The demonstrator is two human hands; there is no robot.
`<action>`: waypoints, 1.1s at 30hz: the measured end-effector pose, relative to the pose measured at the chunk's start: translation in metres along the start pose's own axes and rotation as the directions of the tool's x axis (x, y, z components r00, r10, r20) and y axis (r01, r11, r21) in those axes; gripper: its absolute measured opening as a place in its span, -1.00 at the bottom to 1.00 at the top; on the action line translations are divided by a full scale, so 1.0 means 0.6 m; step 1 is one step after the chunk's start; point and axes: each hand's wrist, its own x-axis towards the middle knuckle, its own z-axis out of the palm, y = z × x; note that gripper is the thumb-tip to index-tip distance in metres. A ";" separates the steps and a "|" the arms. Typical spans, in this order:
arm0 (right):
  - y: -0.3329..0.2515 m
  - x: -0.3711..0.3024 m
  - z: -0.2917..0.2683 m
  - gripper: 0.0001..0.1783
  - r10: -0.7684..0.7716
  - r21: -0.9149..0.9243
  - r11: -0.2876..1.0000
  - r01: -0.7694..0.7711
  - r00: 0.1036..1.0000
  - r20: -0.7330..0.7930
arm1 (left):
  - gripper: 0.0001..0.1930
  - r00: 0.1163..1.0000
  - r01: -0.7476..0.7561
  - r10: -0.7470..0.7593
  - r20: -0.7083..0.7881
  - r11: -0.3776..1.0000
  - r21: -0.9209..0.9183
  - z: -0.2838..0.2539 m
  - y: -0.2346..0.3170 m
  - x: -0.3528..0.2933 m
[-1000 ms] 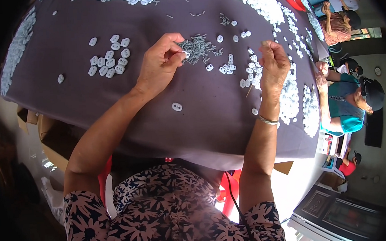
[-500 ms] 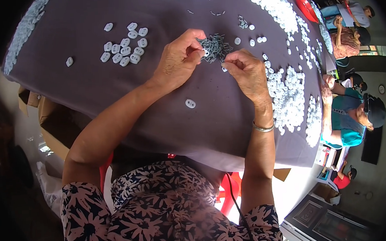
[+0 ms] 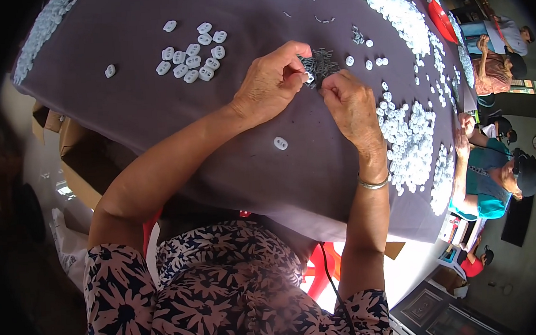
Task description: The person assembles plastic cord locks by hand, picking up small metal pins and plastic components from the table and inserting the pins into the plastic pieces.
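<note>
My left hand pinches a small white plastic piece with dark holes between thumb and fingertips. Just beyond it lies a heap of thin dark grey metal pins. At the heap's near right edge, my right hand has its thumb and fingers pressed together; what they hold, if anything, is hidden. A lone white oval two-holed piece rests on the dark tablecloth nearer to me. Several similar ovals sit in a loose group left of my left hand.
A large heap of small white pieces spreads right of my right hand, with more towards the far right. Another white heap lines the far left edge. A red basin and a person in teal are at right.
My right fingertips have come closer to the pin heap, and the small white piece seen at them earlier is out of sight. My left hand keeps its pinch. The whole view has shifted slightly.
</note>
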 end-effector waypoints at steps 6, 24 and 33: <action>-0.022 -0.012 -0.003 -0.93 0.111 0.341 0.937 -0.082 0.992 -0.067 | -0.71 1.000 -0.010 0.010 0.003 1.000 0.000 0.001 0.000 -0.002; -0.016 -0.004 0.031 -0.91 0.266 0.803 0.590 -0.082 0.959 -0.097 | -0.65 0.998 0.034 -0.031 0.062 0.998 -0.046 0.000 0.008 -0.006; -0.016 -0.001 0.037 -0.91 0.337 0.896 0.418 -0.149 0.942 0.000 | -0.63 0.996 0.063 -0.058 0.063 0.995 -0.079 0.000 0.016 -0.006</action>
